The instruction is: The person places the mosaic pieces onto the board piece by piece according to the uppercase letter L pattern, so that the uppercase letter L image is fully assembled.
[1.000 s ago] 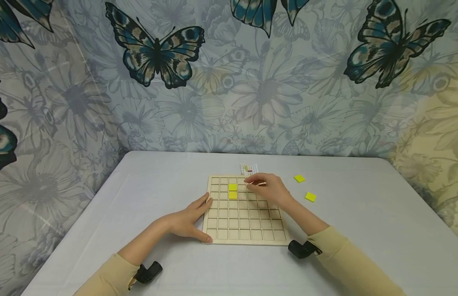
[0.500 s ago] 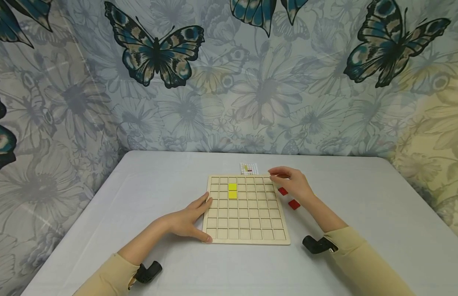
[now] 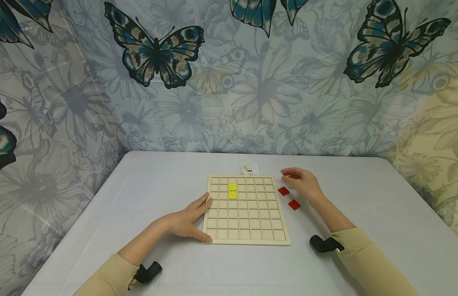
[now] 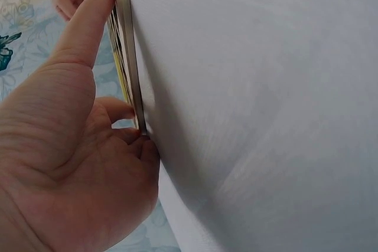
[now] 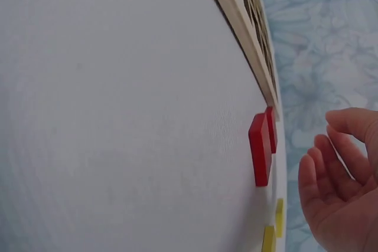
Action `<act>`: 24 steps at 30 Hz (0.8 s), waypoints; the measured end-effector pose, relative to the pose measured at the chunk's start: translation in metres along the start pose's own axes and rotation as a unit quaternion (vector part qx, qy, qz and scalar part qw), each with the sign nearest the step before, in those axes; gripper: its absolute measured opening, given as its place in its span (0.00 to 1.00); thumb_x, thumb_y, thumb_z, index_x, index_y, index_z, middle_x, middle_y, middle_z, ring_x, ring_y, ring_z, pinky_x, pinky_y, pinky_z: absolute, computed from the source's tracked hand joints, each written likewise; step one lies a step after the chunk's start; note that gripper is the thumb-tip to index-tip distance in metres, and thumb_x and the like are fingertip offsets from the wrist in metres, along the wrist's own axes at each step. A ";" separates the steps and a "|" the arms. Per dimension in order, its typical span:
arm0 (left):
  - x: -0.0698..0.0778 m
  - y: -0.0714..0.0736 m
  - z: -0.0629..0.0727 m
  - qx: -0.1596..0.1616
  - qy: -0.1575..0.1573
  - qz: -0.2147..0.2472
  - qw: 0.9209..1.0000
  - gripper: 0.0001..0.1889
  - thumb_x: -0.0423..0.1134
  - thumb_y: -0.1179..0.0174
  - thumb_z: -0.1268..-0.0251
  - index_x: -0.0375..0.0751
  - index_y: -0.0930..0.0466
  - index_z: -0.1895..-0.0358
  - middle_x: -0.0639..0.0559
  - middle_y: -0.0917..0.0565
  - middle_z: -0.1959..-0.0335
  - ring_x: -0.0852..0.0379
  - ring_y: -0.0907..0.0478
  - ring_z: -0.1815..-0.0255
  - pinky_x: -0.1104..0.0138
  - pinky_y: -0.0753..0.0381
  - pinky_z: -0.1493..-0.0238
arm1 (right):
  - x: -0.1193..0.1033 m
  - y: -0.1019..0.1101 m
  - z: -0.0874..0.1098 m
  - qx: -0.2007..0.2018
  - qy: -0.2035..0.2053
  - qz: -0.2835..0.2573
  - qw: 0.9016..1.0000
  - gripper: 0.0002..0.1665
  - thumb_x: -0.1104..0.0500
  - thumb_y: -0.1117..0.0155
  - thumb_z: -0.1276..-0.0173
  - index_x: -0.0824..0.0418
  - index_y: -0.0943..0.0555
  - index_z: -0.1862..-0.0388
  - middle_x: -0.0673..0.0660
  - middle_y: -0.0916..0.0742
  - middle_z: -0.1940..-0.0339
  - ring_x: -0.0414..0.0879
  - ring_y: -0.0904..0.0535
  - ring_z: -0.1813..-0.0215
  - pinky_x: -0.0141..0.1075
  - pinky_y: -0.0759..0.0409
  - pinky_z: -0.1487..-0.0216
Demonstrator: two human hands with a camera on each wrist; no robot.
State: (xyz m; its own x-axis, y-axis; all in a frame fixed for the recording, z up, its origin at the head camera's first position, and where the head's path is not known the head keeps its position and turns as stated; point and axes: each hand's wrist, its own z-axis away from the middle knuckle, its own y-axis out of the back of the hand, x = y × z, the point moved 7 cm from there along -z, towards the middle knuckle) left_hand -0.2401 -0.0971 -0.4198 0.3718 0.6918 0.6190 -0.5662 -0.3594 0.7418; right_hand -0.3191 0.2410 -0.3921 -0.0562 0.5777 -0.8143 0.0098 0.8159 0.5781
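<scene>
A wooden grid board [image 3: 244, 224] lies on the table with two yellow square tiles [image 3: 232, 191] one above the other in its upper cells. My left hand [image 3: 186, 220] touches the board's left edge, fingers spread and thumb at the near left corner. Just right of the board my right hand [image 3: 306, 184] hovers above the table. Its thumb and loosely bent fingers stand apart, and nothing shows between them in the right wrist view. Two red square tiles [image 3: 294, 204] lie between the board and that hand. Further yellow tiles [image 5: 269, 240] appear low in the right wrist view; my right hand hides them from the head camera.
Behind the board lies a small printed card [image 3: 248, 169] with a coloured grid pattern. A white cloth [image 3: 170, 176] covers the table, and butterfly-patterned fabric [image 3: 229, 111] stands behind it. Black wrist cameras [image 3: 325, 244] hang under both sleeves.
My right hand has moved right, from over the board's upper part to beside it. The red tiles have come into sight, while the loose yellow ones are now hidden. My left hand has stayed still.
</scene>
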 end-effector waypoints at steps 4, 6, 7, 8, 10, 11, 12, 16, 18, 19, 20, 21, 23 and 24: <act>0.000 0.000 0.000 0.001 -0.002 0.002 1.000 0.61 0.56 0.28 0.48 0.36 0.61 0.22 0.42 0.68 0.21 0.43 0.68 0.22 0.47 0.54 0.27 | 0.003 0.005 -0.001 0.009 0.007 0.012 1.000 0.23 0.53 0.38 0.29 0.62 0.21 0.39 0.63 0.17 0.43 0.56 0.23 0.42 0.45 0.23 0.47; 0.000 0.000 0.000 0.001 -0.002 0.002 1.000 0.61 0.56 0.28 0.48 0.36 0.61 0.22 0.42 0.68 0.21 0.43 0.68 0.22 0.47 0.54 0.27 | 0.005 0.008 -0.002 0.016 0.008 0.023 1.000 0.22 0.54 0.39 0.29 0.63 0.21 0.40 0.63 0.17 0.43 0.57 0.24 0.41 0.46 0.24 0.46; 0.000 0.000 0.000 0.001 -0.003 0.003 1.000 0.61 0.56 0.28 0.48 0.35 0.61 0.22 0.42 0.68 0.21 0.43 0.68 0.22 0.47 0.54 0.27 | 0.006 0.009 -0.002 0.020 0.007 0.029 0.999 0.22 0.55 0.39 0.29 0.63 0.21 0.40 0.64 0.18 0.42 0.58 0.25 0.40 0.47 0.25 0.46; 0.000 0.000 0.000 0.001 -0.003 0.004 1.000 0.61 0.56 0.28 0.48 0.35 0.61 0.22 0.42 0.68 0.21 0.43 0.68 0.22 0.47 0.54 0.27 | 0.007 0.010 -0.003 0.022 0.005 0.034 0.999 0.22 0.55 0.39 0.29 0.63 0.21 0.40 0.64 0.18 0.42 0.58 0.26 0.40 0.48 0.26 0.45; 0.000 0.000 0.000 0.000 -0.004 0.004 1.000 0.61 0.56 0.28 0.47 0.35 0.61 0.22 0.42 0.68 0.21 0.43 0.69 0.22 0.47 0.54 0.27 | 0.010 0.012 -0.004 0.027 -0.004 0.044 0.999 0.22 0.55 0.39 0.29 0.63 0.21 0.40 0.65 0.19 0.42 0.59 0.27 0.39 0.50 0.27 0.45; 0.000 0.000 0.000 0.000 -0.005 0.005 1.000 0.61 0.56 0.28 0.47 0.35 0.61 0.22 0.41 0.68 0.21 0.43 0.69 0.22 0.47 0.54 0.27 | 0.012 0.014 -0.005 0.030 -0.008 0.047 0.998 0.22 0.55 0.39 0.29 0.63 0.21 0.40 0.65 0.19 0.42 0.59 0.27 0.39 0.51 0.27 0.44; -0.001 0.000 0.000 0.000 -0.005 0.005 1.000 0.61 0.56 0.28 0.47 0.35 0.61 0.22 0.41 0.68 0.21 0.43 0.69 0.22 0.47 0.54 0.27 | 0.013 0.014 -0.005 0.031 -0.012 0.049 0.998 0.22 0.55 0.39 0.29 0.63 0.21 0.40 0.66 0.19 0.42 0.60 0.28 0.39 0.52 0.27 0.44; 0.000 0.000 0.000 0.000 -0.005 0.005 1.000 0.61 0.56 0.28 0.47 0.35 0.62 0.22 0.41 0.68 0.21 0.43 0.69 0.21 0.47 0.54 0.27 | 0.020 0.019 -0.006 0.040 -0.022 0.059 0.997 0.22 0.55 0.39 0.29 0.63 0.21 0.40 0.67 0.19 0.43 0.60 0.28 0.40 0.52 0.27 0.44; 0.000 0.000 0.000 0.001 -0.004 0.005 1.000 0.61 0.56 0.28 0.47 0.35 0.61 0.22 0.41 0.68 0.21 0.43 0.69 0.22 0.47 0.54 0.27 | 0.023 0.022 -0.007 0.043 -0.025 0.066 0.997 0.22 0.56 0.38 0.30 0.64 0.21 0.40 0.68 0.19 0.43 0.61 0.28 0.40 0.53 0.27 0.44; 0.000 0.000 0.000 0.001 -0.004 0.005 1.000 0.61 0.56 0.28 0.48 0.35 0.61 0.22 0.41 0.68 0.21 0.43 0.69 0.22 0.47 0.54 0.27 | 0.024 0.023 -0.007 0.045 -0.026 0.071 0.996 0.22 0.56 0.38 0.30 0.64 0.21 0.40 0.68 0.19 0.44 0.62 0.28 0.41 0.53 0.27 0.44; 0.000 0.000 0.000 0.001 -0.004 0.005 1.000 0.61 0.56 0.28 0.48 0.35 0.61 0.22 0.41 0.68 0.21 0.43 0.69 0.22 0.47 0.55 0.27 | 0.025 0.025 -0.008 0.047 -0.028 0.076 0.996 0.22 0.56 0.38 0.30 0.64 0.21 0.40 0.68 0.19 0.44 0.62 0.28 0.41 0.53 0.27 0.44; 0.000 0.000 0.000 0.001 -0.003 0.005 1.000 0.61 0.56 0.28 0.48 0.35 0.61 0.22 0.41 0.68 0.21 0.43 0.69 0.22 0.47 0.55 0.27 | 0.027 0.026 -0.008 0.048 -0.030 0.083 0.995 0.22 0.56 0.38 0.30 0.64 0.21 0.40 0.69 0.19 0.44 0.62 0.27 0.41 0.53 0.27 0.45; 0.000 0.000 -0.001 0.001 -0.003 0.005 1.000 0.61 0.56 0.28 0.48 0.35 0.61 0.22 0.41 0.69 0.21 0.43 0.69 0.22 0.47 0.55 0.27 | 0.028 0.027 -0.008 0.049 -0.033 0.095 0.994 0.22 0.57 0.38 0.31 0.65 0.21 0.41 0.69 0.20 0.44 0.63 0.28 0.41 0.53 0.27 0.45; -0.001 0.000 -0.001 0.001 -0.002 0.006 1.000 0.61 0.56 0.28 0.48 0.35 0.61 0.22 0.41 0.69 0.21 0.43 0.69 0.22 0.47 0.55 0.27 | 0.029 0.028 -0.009 0.048 -0.035 0.100 0.993 0.22 0.57 0.38 0.31 0.65 0.21 0.41 0.69 0.20 0.44 0.63 0.28 0.42 0.53 0.26 0.46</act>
State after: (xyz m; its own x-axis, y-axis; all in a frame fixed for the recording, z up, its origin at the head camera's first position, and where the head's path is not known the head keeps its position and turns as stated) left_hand -0.2406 -0.0971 -0.4205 0.3683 0.6847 0.6289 -0.5692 -0.3688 0.7349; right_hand -0.3292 0.2801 -0.3988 0.0262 0.7262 -0.6870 0.1100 0.6809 0.7240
